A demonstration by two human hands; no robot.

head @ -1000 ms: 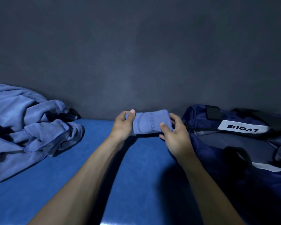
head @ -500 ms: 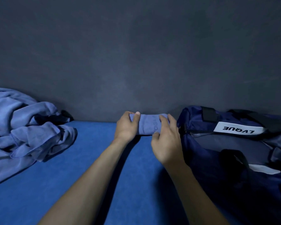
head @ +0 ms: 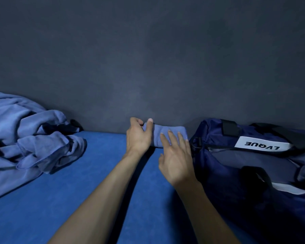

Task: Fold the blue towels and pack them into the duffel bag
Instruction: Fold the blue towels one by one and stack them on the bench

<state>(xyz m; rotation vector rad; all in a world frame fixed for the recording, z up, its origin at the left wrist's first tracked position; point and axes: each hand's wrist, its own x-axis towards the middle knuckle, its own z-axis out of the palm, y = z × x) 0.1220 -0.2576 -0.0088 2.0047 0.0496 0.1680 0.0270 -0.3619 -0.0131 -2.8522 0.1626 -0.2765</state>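
From my remote seat I took the place for a plain staged recording corner, though I could not tell whether it was in a home or a studio. A bare dark grey wall (head: 148,59) rose directly beyond the left hand (head: 137,136). Beneath that hand stretched a blue table (head: 77,191) with a soft, felt-like covering. The light was dim, and I saw no furniture, windows or fittings that marked a particular room.
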